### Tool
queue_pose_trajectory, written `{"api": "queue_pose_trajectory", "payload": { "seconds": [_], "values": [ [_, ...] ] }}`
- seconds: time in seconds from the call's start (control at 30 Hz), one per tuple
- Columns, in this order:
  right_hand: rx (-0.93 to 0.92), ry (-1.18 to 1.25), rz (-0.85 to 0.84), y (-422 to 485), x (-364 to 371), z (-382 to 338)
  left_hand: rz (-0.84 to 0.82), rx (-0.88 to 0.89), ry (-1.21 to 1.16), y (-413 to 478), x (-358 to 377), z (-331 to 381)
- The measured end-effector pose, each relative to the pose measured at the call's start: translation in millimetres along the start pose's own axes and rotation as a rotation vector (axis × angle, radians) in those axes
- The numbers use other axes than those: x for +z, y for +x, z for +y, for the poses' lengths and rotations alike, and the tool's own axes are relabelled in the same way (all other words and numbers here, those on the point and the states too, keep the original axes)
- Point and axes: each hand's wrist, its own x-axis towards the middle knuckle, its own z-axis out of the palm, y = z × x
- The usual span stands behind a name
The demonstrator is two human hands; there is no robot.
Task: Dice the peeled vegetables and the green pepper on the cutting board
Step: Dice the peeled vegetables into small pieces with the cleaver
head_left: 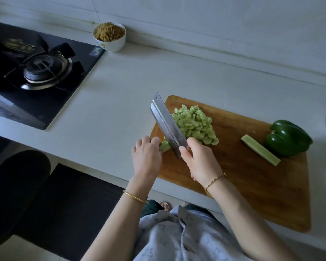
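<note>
Right hand (199,162) gripping cleaver (167,125) handle, left hand (147,157) curled on cucumber stub (165,146), mostly hidden

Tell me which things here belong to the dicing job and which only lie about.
Belong to the job: cutting board, cleaver in the right hand, vegetable stub held by the left hand, diced pile, peeled strip, green pepper.
Lying about: white bowl, gas stove.

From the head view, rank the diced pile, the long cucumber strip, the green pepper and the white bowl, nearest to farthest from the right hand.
1. The diced pile, just ahead of the right hand.
2. The cucumber strip, off to the right.
3. The green pepper, just past the strip, farther right.
4. The white bowl, far back on the left.
</note>
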Motion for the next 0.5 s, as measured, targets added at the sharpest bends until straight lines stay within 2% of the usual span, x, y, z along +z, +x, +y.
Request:
{"api": "queue_pose_trajectory", "payload": {
  "seconds": [0.37, 0.5],
  "values": [
    [0.008, -0.162, -0.059, 17.2, 7.3, -7.9, 0.019, 0.002, 0.005, -0.7, 4.8, 0.1],
    [0.089, -0.030, -0.010, 17.5, 9.9, -2.0, 0.042, 0.007, 0.005, -0.5, 5.4, 0.4]
  ]
}}
